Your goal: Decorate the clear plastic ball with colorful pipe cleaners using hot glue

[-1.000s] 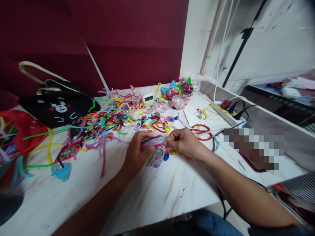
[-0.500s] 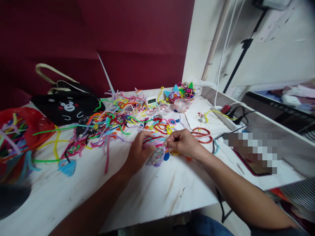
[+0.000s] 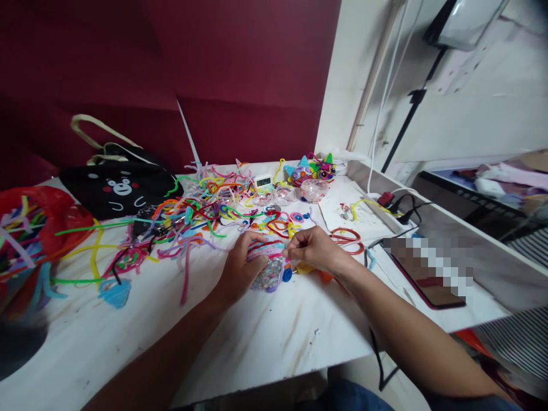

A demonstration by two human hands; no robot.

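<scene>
My left hand [image 3: 240, 264] is closed on the left side of a small pipe-cleaner craft [image 3: 268, 275], thumb in front and fingers behind. Its upper part is wound with pink, red and light blue strands; its lower part looks clear and glittery, with purple along the edge. At the craft's upper right edge, my right hand [image 3: 315, 249] is closed in a pinch. Whatever lies between those fingertips is too small to make out. A blue coil [image 3: 287, 275] sits beside the craft's right side. Red-handled scissors [image 3: 349, 238] lie beyond my right hand.
Loose pipe cleaners [image 3: 205, 200] pile up behind my hands. At left are a red bag [image 3: 64, 214] of them and a black tote [image 3: 124, 185]. Finished colourful crafts [image 3: 302, 171] and clear plastic shells [image 3: 314, 190] stand at the back. A phone [image 3: 423, 274] and power strip [image 3: 396, 211] are right.
The camera view has shifted slightly. Both hands keep nearly the same hold on the craft, with the right pinch still at its upper right edge.
</scene>
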